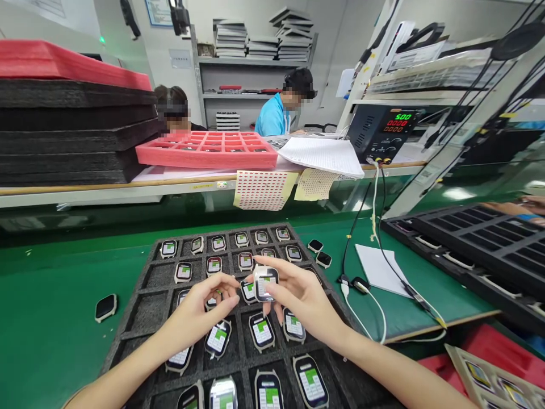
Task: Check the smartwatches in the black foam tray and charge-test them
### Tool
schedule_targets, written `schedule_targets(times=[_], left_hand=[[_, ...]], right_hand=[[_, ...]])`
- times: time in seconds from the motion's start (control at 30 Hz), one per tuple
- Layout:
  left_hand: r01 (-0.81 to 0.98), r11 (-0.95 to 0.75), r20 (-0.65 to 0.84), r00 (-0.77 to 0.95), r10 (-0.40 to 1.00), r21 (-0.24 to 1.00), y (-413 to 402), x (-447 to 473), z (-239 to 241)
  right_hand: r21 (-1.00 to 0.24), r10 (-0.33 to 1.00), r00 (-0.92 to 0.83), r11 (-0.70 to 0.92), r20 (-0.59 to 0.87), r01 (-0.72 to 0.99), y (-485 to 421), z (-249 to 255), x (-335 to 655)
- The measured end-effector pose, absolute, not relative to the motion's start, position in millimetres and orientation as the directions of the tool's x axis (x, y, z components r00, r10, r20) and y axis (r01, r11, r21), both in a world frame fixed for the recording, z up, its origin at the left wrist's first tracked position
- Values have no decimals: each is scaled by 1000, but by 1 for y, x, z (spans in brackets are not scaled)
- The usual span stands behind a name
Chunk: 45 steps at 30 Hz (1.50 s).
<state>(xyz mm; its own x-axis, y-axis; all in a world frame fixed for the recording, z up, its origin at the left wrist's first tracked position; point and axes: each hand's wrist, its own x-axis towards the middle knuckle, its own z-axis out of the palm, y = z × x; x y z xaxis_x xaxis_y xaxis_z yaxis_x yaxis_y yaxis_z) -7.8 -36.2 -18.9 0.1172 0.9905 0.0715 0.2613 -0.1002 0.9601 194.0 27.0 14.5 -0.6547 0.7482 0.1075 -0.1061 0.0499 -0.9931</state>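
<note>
Head view: the right hand (304,295) pinches a watch (266,283) between thumb and fingers, the thumb lying over the lower right part of its face and the forefinger stretched out past its upper edge. The left hand (213,298) is half curled beside it, with a narrow gap between thumb and forefinger tips; its fingers bend inward toward the held watch. Whether those fingertips touch anything small is too hard to tell.

The held watch is raised above the middle of a dark foam tray (138,287), its screen tipped up toward the camera. It has a pale case with rounded corners and no strap, and its lit screen shows white and green blocks, partly washed out by glare along the top.

Below and around the hands, more lit watches (218,339) sit in the tray's compartments, most with similar white and green screens, some lying askew. On the green table (46,295), a dark-screened watch (106,307) lies left of the tray, and two more dark watches (323,259) lie close together beyond its right edge. Farther right are white cables (380,307) and white paper (381,270).

On the ledge ahead stand a red foam tray (204,162) and a power supply (383,133) with a glowing display. Beyond it, a person in blue (271,116) bends forward.
</note>
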Motion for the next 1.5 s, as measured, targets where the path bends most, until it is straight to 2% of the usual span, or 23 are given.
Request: schedule_targets(times=[0.13,0.33,0.5,0.7,0.9,1.13,1.3,1.5], left_hand=[[263,-105,73,129,989,959,-36,-8,-19],[266,-106,72,135,988,958,-36,-9,-20],[275,-101,62,147,987,956,-36,-9,-20],[272,-90,49,154,987,958,-36,-8,-21],[289,-86,43,154,987,954,-36,-7,-21],[275,-94,52,156,986,957,-35,-9,-24],[281,-94,52,153,987,955,-36,-9,-23],[288,-93,49,155,987,953,-35,-10,-24]], right_hand=[[-995,757,-646,74,104,-74,25,12,194],[-978,647,-748,-19,148,-210,26,14,197],[-982,660,-738,0,141,-188,25,9,196],[-964,651,-736,-27,184,-264,29,6,198],[-984,718,-685,0,125,-179,29,6,199],[-962,635,-762,-104,130,-252,28,4,200],[-980,641,-758,-47,118,-192,27,5,200],[-990,590,-798,28,126,-135,26,5,207]])
